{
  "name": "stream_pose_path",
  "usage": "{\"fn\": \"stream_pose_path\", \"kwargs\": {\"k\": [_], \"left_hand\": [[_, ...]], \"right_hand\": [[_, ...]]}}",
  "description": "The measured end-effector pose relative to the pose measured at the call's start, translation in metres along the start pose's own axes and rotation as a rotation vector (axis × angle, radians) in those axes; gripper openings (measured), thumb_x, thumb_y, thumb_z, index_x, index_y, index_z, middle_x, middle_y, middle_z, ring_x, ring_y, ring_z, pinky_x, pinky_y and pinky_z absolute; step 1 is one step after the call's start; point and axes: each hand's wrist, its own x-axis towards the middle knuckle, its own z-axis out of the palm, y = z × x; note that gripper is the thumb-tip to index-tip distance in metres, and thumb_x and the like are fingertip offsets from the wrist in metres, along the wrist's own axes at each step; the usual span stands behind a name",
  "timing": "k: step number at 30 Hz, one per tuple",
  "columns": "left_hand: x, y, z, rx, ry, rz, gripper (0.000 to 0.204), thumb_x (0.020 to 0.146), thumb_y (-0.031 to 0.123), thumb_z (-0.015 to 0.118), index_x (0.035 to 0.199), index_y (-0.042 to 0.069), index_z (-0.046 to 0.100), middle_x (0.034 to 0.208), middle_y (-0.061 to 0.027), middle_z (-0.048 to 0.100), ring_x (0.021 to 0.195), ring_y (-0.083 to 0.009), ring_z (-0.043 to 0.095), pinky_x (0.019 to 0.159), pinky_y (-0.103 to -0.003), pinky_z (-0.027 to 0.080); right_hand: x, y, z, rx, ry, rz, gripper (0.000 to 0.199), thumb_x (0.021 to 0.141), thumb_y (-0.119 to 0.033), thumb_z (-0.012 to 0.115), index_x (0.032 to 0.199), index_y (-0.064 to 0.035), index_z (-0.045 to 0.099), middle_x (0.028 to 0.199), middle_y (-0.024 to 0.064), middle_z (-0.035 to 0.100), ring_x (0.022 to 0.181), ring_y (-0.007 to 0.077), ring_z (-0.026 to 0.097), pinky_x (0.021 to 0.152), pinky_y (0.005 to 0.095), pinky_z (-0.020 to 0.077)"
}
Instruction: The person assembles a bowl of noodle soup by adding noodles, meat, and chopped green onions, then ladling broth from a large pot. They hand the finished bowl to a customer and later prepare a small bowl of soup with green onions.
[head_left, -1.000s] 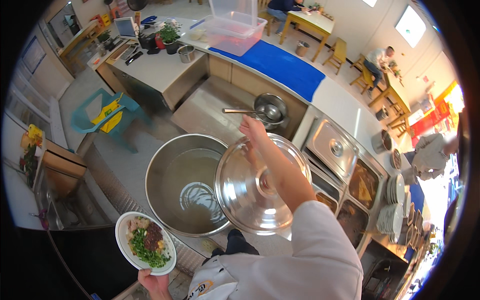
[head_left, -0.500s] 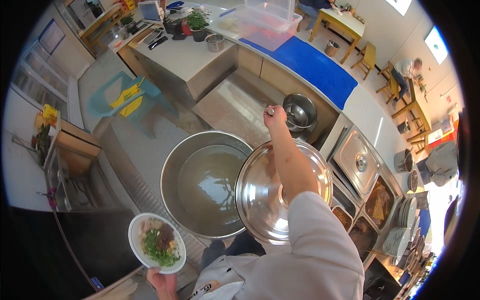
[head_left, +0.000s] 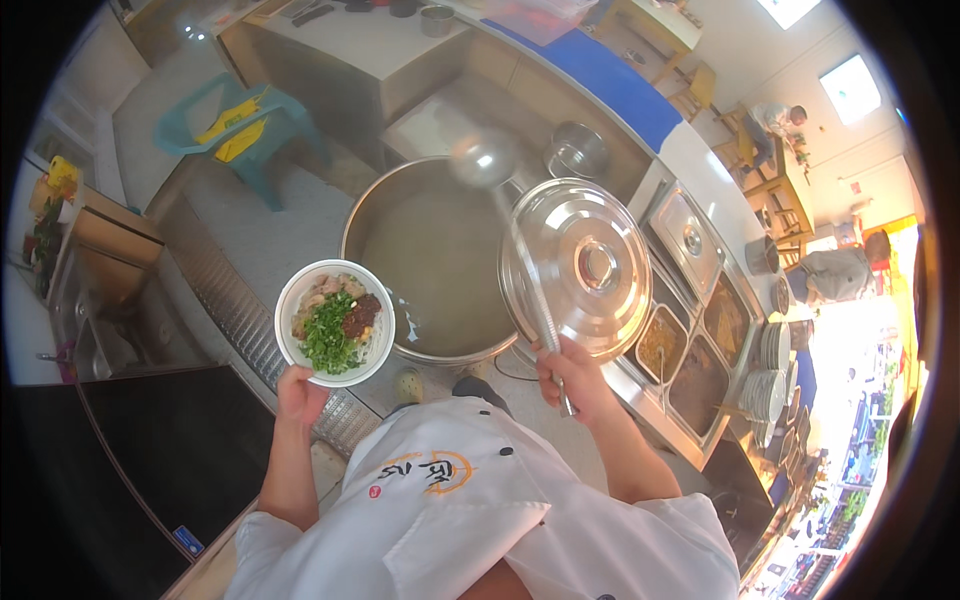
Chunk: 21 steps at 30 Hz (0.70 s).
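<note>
Holds a white bowl point(head_left: 284, 335) of chopped greens point(head_left: 332, 335) and dark topping point(head_left: 361, 317) by its near edge in the left hand point(head_left: 300, 397) — and, well apart, clasps a steel ladle point(head_left: 530, 272) by the handle in the right hand point(head_left: 577, 380). Has the bowl just before the near left edge of a big pot point(head_left: 376, 205), with the lid point(head_left: 612, 285) overlapping the pot's right side in view and the blurred ladle head point(head_left: 482, 160) near its far rim. Faces a steel basin point(head_left: 580, 155) and, beyond, a blue mat point(head_left: 615, 90) on the desk point(head_left: 690, 152).

white bowl point(head_left: 284, 322), chopped greens point(head_left: 331, 336) inside, slanted steel ladle point(head_left: 537, 290) to its right, head blurred
</note>
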Motion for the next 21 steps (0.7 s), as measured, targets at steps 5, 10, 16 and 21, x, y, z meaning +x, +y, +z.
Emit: {"fn": "stream_pose_path", "kwargs": {"k": [5, 10, 16, 21], "left_hand": [[0.010, 0.004, -0.028, 0.003, -0.061, -0.090, 0.061, 0.073, 0.006, 0.053, 0.133, -0.002, 0.049, 0.132, -0.0153, 0.058, 0.122, -0.0311, 0.056, 0.108, -0.047, 0.041], [0.015, 0.005, -0.039, -0.021, -0.056, -0.115, 0.060, 0.074, 0.004, 0.052, 0.133, -0.004, 0.049, 0.131, -0.0159, 0.058, 0.121, -0.0322, 0.057, 0.107, -0.048, 0.043], [0.017, 0.011, -0.037, 0.030, -0.104, -0.143, 0.060, 0.075, 0.003, 0.050, 0.134, -0.004, 0.046, 0.131, -0.0175, 0.058, 0.119, -0.0330, 0.059, 0.101, -0.050, 0.049], [0.018, 0.006, -0.044, 0.023, -0.099, -0.161, 0.061, 0.075, 0.004, 0.050, 0.136, -0.002, 0.045, 0.132, -0.0174, 0.057, 0.118, -0.0335, 0.059, 0.099, -0.051, 0.051]], "right_hand": [[0.018, 0.061, 0.032, -0.659, 0.038, 0.094, 0.027, 0.093, -0.024, 0.057, 0.104, -0.0004, 0.050, 0.065, 0.0063, 0.054, 0.049, 0.0161, 0.053, 0.041, 0.0323, 0.0428], [0.052, 0.103, 0.023, -1.188, 0.114, -0.042, 0.030, 0.094, -0.023, 0.051, 0.099, 0.0050, 0.045, 0.070, 0.0225, 0.064, 0.056, 0.0329, 0.066, 0.047, 0.0433, 0.0528], [0.068, 0.124, 0.017, -1.548, 0.215, -0.270, 0.027, 0.092, -0.021, 0.053, 0.097, 0.0053, 0.047, 0.071, 0.0240, 0.065, 0.059, 0.0338, 0.068, 0.049, 0.0435, 0.0537], [0.053, 0.115, 0.028, -0.629, -0.003, 0.207, 0.019, 0.092, -0.020, 0.056, 0.089, -0.0021, 0.051, 0.064, 0.0069, 0.057, 0.049, 0.0155, 0.055, 0.041, 0.0315, 0.0450]]}}
